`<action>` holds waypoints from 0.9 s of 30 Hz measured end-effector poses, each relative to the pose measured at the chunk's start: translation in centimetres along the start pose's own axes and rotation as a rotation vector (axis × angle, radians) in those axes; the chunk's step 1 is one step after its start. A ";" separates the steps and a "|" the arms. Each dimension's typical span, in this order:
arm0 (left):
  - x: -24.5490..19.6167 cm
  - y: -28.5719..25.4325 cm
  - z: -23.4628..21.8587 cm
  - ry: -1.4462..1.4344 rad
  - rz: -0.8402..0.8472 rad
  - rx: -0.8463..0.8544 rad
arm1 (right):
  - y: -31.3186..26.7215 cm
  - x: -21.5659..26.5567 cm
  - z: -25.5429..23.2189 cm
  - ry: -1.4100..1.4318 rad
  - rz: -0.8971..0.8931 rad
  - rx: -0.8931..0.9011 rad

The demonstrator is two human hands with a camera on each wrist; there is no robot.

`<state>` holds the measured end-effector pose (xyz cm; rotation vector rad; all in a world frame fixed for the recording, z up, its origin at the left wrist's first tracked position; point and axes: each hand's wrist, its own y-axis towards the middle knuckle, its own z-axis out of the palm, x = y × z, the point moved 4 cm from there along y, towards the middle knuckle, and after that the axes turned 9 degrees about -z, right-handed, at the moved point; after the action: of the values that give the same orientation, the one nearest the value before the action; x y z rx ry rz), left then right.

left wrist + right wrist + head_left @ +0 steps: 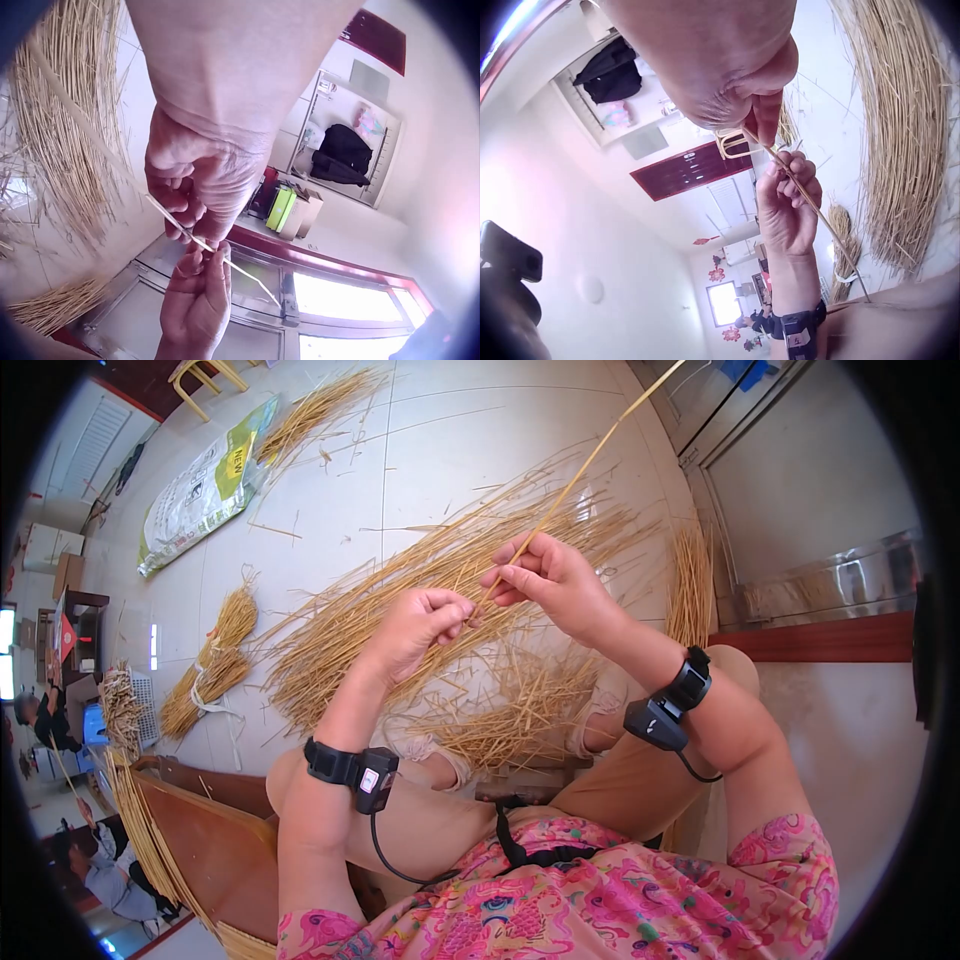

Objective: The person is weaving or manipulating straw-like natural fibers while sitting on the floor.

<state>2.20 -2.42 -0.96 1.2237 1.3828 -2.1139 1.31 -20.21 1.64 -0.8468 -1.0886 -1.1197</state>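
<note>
Head view: from where I stand in the room, a person in a pink flowered top sits with both bare forearms held out above a pale tiled floor. The left hand [418, 628], fingers curled in, pinches a long, thin, golden straw stalk [612, 432] between thumb and fingertips. Just beside it, the right hand [548, 582] pinches the stalk too, its other fingers loosely bent. One end slants up and away to the picture's top edge. Below the hands spreads a broad heap of loose yellow straw [390, 610]; to the left lies a golden straw bundle [235, 615] bound with a white tie.

Left wrist view: the two hands' fingertips almost meet around the stalk, leaving hardly any gap. A pale, slender tip pokes out beyond them, kinked near its end. I cannot tell whether a second stalk lies alongside.

Right wrist view: the right hand looms at the top, its fingertips partly hidden. The stalk slopes down from them across the left hand's curled fingers.

The stalk looks dry, so a hard squeeze or sharp bend between those close pinches could crack it. Its long unsupported length could sway and twist free, or dip and snag the heap.
</note>
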 end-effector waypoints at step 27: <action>0.3 0.3 0.7 0.106 0.096 -0.077 | -0.5 0.6 0.7 -0.197 0.005 0.011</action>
<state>1.84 -3.10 -1.26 1.3598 1.4058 -1.9390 0.69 -19.86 2.38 -0.9654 -1.2531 -1.0407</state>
